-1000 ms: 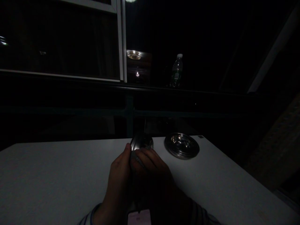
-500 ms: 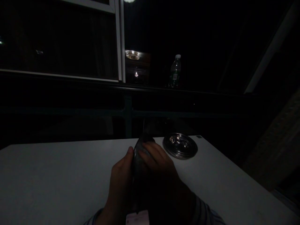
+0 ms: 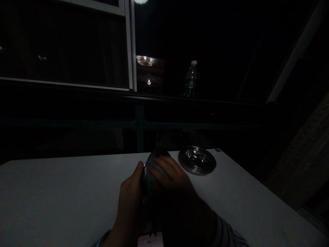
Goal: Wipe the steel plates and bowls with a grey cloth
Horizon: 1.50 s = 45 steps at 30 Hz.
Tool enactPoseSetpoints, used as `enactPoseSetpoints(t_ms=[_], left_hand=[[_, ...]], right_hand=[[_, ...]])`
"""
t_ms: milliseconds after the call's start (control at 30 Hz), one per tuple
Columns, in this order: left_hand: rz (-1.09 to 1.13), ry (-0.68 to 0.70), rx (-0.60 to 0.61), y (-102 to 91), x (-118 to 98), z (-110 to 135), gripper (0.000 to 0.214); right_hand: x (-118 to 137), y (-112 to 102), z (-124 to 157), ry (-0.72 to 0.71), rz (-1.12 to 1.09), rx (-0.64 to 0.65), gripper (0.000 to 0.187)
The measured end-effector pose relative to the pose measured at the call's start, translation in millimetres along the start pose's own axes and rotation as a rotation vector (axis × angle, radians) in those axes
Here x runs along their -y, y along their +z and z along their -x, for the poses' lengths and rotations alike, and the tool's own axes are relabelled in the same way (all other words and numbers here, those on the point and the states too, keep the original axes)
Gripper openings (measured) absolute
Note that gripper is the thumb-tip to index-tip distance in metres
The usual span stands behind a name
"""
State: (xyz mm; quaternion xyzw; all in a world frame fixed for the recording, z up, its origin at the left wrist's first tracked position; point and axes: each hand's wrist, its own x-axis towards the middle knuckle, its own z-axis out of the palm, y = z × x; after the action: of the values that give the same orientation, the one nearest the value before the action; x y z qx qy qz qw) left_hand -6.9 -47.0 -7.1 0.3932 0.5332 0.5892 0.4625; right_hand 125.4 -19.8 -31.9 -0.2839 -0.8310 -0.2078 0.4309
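My left hand [image 3: 130, 195] grips the side of a dark, shiny metal plate [image 3: 145, 176], its thumb along the rim. The plate is tilted up on edge above the table. My right hand [image 3: 174, 178] is bent over the plate's face, pressing a grey textured cloth [image 3: 159, 168] against it. Most of the cloth is hidden under the fingers, and deep shadow covers the lower part of the plate. Just beyond my right hand lies a stack of shiny metal plates [image 3: 197, 160] on the table.
The white table [image 3: 64, 192] spreads under both hands. Behind it runs a dark ledge with a clear plastic bottle [image 3: 191, 80] standing upright. A white window frame [image 3: 131, 44] rises at the back left. A pale pink card [image 3: 150, 239] shows at the bottom edge.
The held plate has turned slightly, so more of its curved rim shows on the left. My left thumb has shifted a little left; the right fingers have moved slightly across the plate.
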Motion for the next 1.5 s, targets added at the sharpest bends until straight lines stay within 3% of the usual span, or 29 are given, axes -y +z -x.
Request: enactPoseSetpoints(t_ms=[133, 233, 333, 467, 533, 600, 700, 767, 867, 1000, 1133, 1267, 1400, 1500], left_hand=[[-0.088, 0.018, -0.019, -3.9, 14.0, -2.3, 0.043], [-0.112, 0.027, -0.039, -6.0, 19.2, -6.7, 0.047], [-0.161, 0.121, -0.016, -8.8, 21.2, -11.6, 0.047], [-0.193, 0.264, -0.003, -12.2, 26.9, -15.2, 0.042], [-0.189, 0.254, 0.007, -11.8, 29.8, -14.8, 0.037], [-0.173, 0.214, 0.000, -9.6, 29.7, -12.8, 0.034], [-0.119, 0.058, -0.032, -4.2, 22.9, -7.5, 0.026], [-0.096, -0.026, -0.032, -1.0, 16.7, -4.0, 0.032], [-0.102, 0.018, 0.008, 0.3, 11.2, -1.9, 0.036], [-0.139, 0.215, 0.029, -4.9, 12.0, -6.1, 0.017], [-0.233, 0.354, -0.002, -9.8, 16.1, -9.9, 0.027], [-0.209, 0.344, 0.004, -10.8, 20.1, -8.1, 0.030], [-0.156, 0.249, -0.011, -9.3, 14.8, -4.3, 0.020], [-0.127, 0.198, 0.033, -5.8, 7.7, -3.1, 0.035]], right_hand=[[-15.2, -11.6, 1.2, 0.216, -0.006, 0.045, 0.035], [-5.3, -6.4, 2.1, 0.118, 0.012, 0.050, 0.032], [11.9, 3.6, 1.6, -0.002, 0.014, 0.044, 0.030], [13.0, 2.9, -0.5, 0.001, 0.019, 0.017, 0.029], [2.2, -3.8, -0.8, 0.075, 0.020, 0.006, 0.029], [-10.9, -11.5, -0.3, 0.236, 0.003, 0.026, 0.032], [-25.0, -19.8, 0.8, 0.455, -0.027, 0.084, 0.034], [-26.9, -21.8, 0.8, 0.494, -0.033, 0.087, 0.034], [-18.4, -19.1, -0.8, 0.365, -0.001, 0.041, 0.035], [3.5, -8.5, -1.5, 0.073, 0.081, -0.030, 0.029], [14.3, -3.9, 0.0, 0.045, 0.111, 0.010, 0.028], [-4.5, -12.5, 0.9, 0.160, 0.032, -0.038, 0.031], [-33.2, -21.4, 2.7, 0.538, -0.169, 0.007, 0.034], [-42.3, -23.0, 3.5, 0.688, -0.293, 0.021, 0.034]])
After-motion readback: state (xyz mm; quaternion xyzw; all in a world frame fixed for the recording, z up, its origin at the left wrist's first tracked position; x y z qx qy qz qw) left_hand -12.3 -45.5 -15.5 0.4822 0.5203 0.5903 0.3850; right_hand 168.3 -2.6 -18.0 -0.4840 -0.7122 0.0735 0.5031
